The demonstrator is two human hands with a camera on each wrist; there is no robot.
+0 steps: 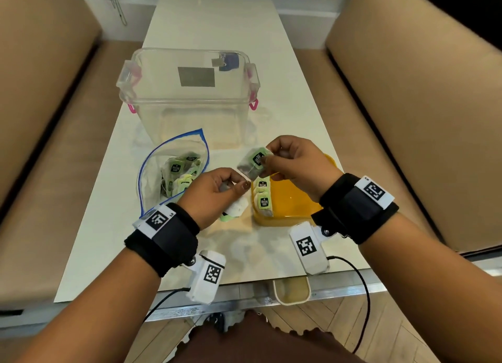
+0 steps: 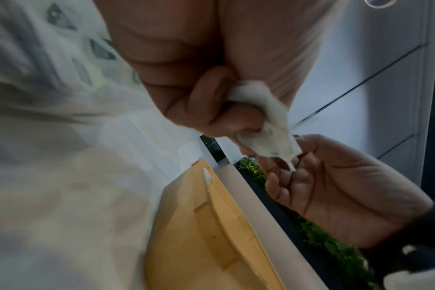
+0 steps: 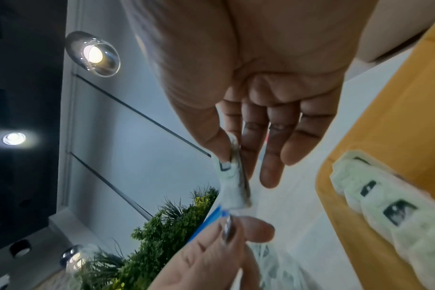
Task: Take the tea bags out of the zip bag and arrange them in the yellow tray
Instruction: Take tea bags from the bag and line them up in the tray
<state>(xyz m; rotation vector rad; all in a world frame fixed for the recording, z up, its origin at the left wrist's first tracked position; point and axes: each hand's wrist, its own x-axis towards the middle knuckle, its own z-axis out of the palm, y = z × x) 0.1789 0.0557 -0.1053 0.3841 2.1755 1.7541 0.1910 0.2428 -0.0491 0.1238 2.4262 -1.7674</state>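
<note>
The clear zip bag (image 1: 173, 172) with a blue edge lies open on the table's left and holds several green-tagged tea bags. To its right, the yellow tray (image 1: 293, 202) has a row of tea bags (image 1: 263, 197) along its left side. Above the tray's left rim, my right hand (image 1: 267, 156) pinches a tea bag (image 1: 254, 163) between thumb and forefinger (image 3: 236, 149). My left hand (image 1: 239, 183) pinches that bag's lower corner and grips another white tea bag (image 1: 236, 207) in its curled fingers (image 2: 236, 121). That white bag (image 2: 268, 125) sticks out of the fist.
A clear plastic box (image 1: 190, 96) with pink latches stands behind the zip bag and tray. Beige sofas (image 1: 40, 91) (image 1: 421, 104) flank the white table (image 1: 217, 23). A small beige cup (image 1: 292, 290) hangs at the table's near edge, and cables trail from both wrists.
</note>
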